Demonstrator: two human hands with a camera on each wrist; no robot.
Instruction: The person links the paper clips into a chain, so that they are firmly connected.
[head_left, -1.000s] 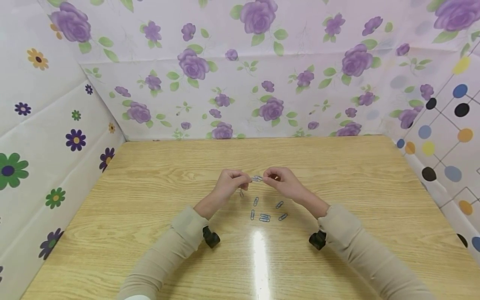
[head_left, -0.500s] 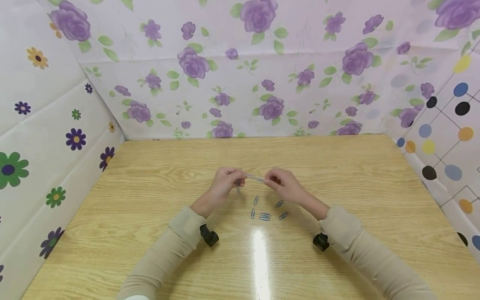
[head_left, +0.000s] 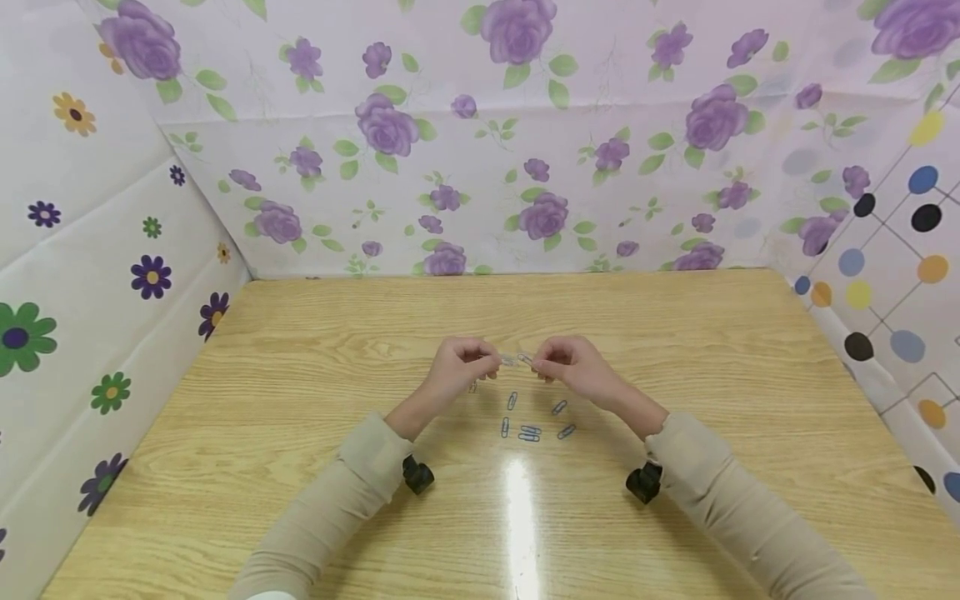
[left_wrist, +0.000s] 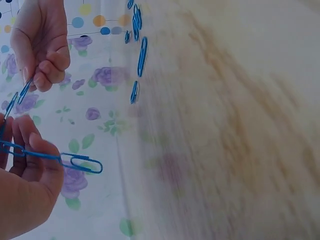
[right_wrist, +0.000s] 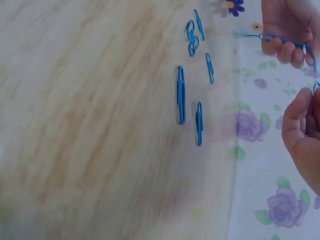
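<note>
In the head view my left hand (head_left: 461,368) pinches a blue paper clip (head_left: 508,360) at the end of a short chain. The rest of that chain (left_wrist: 82,163) crosses the left fingers in the left wrist view, with its free end hanging past the hand. Facing it, my right hand (head_left: 573,367) pinches another blue paper clip (head_left: 526,359) between thumb and forefinger. The tips of the two clips are very close; whether they are linked I cannot tell. Both hands are above the wooden table (head_left: 337,333).
Several loose blue paper clips lie on the table below the hands, among them one upright clip (head_left: 512,401), a side-by-side pair (head_left: 529,433) and a slanted clip (head_left: 566,432). A flowered cloth wall (head_left: 465,192) stands behind the table, with patterned cloths at both sides.
Half a second ago the clips between the hands lay stretched in a line; now they meet at an angle. Both hands have shifted slightly right. The loose clips have not moved.
</note>
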